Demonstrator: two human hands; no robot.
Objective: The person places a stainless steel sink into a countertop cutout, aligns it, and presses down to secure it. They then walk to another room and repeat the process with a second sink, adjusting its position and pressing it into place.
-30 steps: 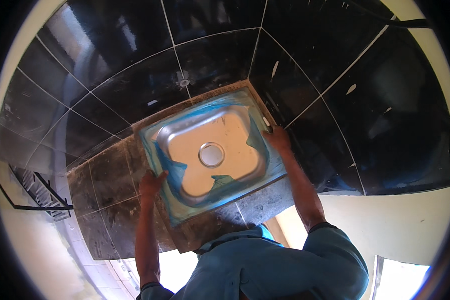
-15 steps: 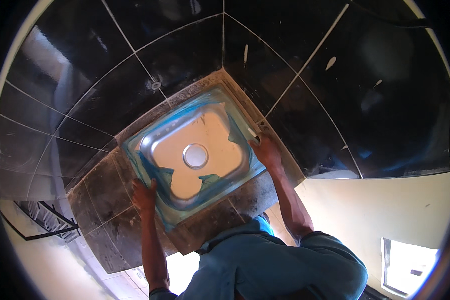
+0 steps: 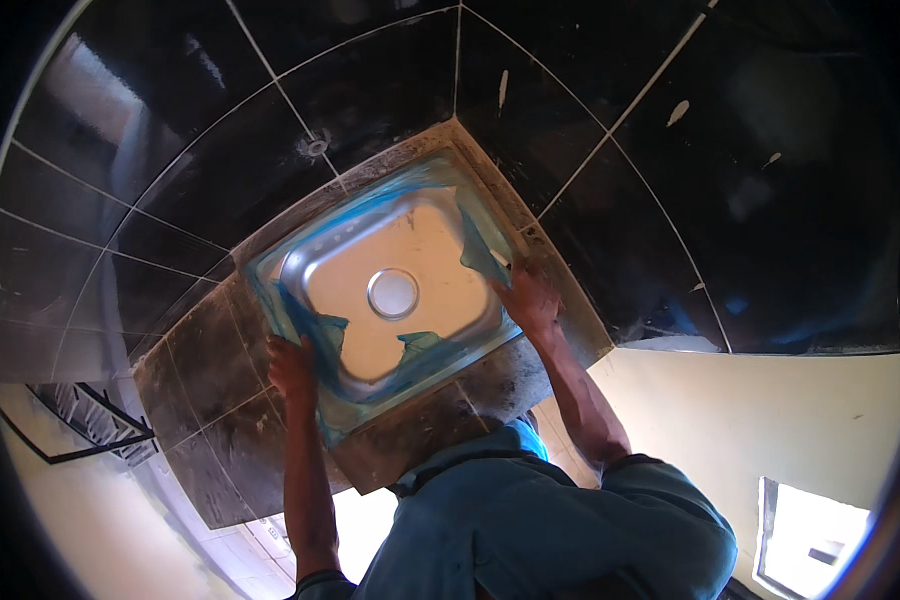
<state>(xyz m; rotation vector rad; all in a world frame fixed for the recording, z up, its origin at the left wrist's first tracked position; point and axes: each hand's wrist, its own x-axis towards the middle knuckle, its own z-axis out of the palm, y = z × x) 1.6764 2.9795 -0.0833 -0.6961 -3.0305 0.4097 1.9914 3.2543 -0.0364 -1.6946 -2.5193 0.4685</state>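
Observation:
A rectangular steel sink with torn blue protective film on its rim sits in a tiled corner counter. Its bowl has a round drain opening. My left hand is closed at the sink's left edge, thumb along the rim. At the right edge, my right hand has its fingers bent around a small, thin white stick with a dark end, like a marker; its exact kind is unclear. The fingertips of that hand rest over the rim.
Glossy black tiled walls meet behind the sink. A capped pipe outlet sits in the left wall. Cream wall and a bright window lie at the lower right. Dark metal railing shows at the far left.
The whole scene has shifted slightly up in the view. My right hand has slid a little inward and nearer me along the sink's right edge; my left hand stays at its edge.

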